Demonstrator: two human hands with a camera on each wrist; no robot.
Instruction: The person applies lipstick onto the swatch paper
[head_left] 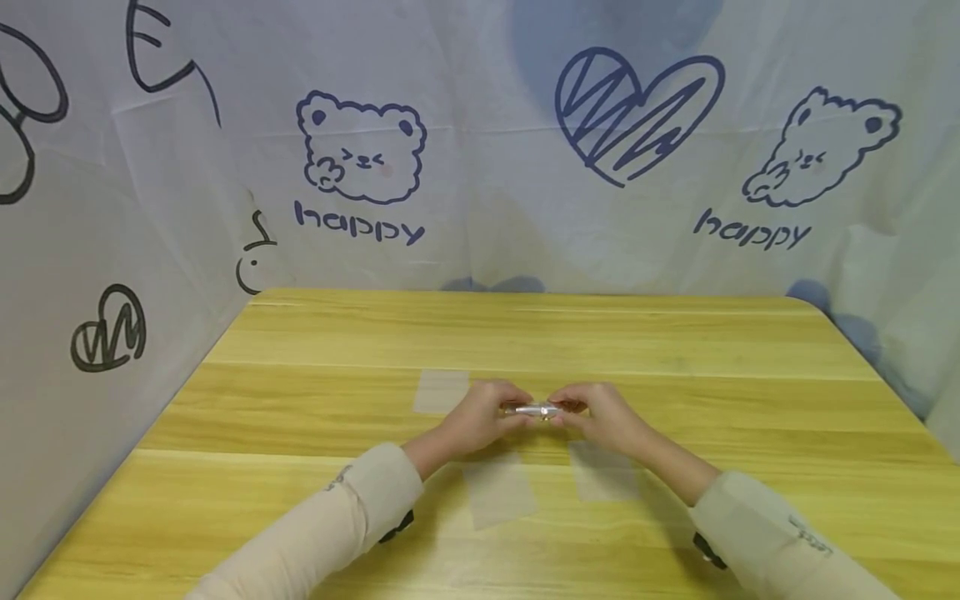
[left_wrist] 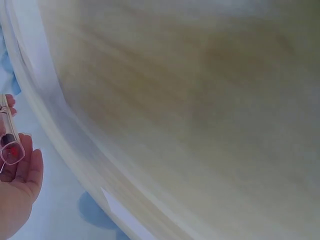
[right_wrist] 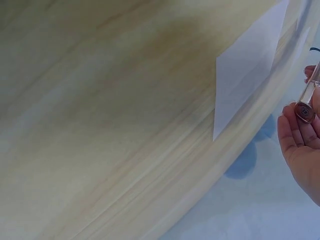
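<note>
A slim clear lip gloss tube is held level between my two hands above the middle of the table. My left hand pinches its left end between thumb and fingers. At the other end, my right hand grips it the same way. In the left wrist view the tube's clear end shows red and black inside, against the fingers of the left hand. The right wrist view shows a dark reddish round end beside the fingers of the right hand.
Pale rectangular sheets lie flat on the wooden table: one sheet beyond the left hand, another in front of the hands, a third below the right hand. A cloth backdrop with drawings encloses the table's back and sides.
</note>
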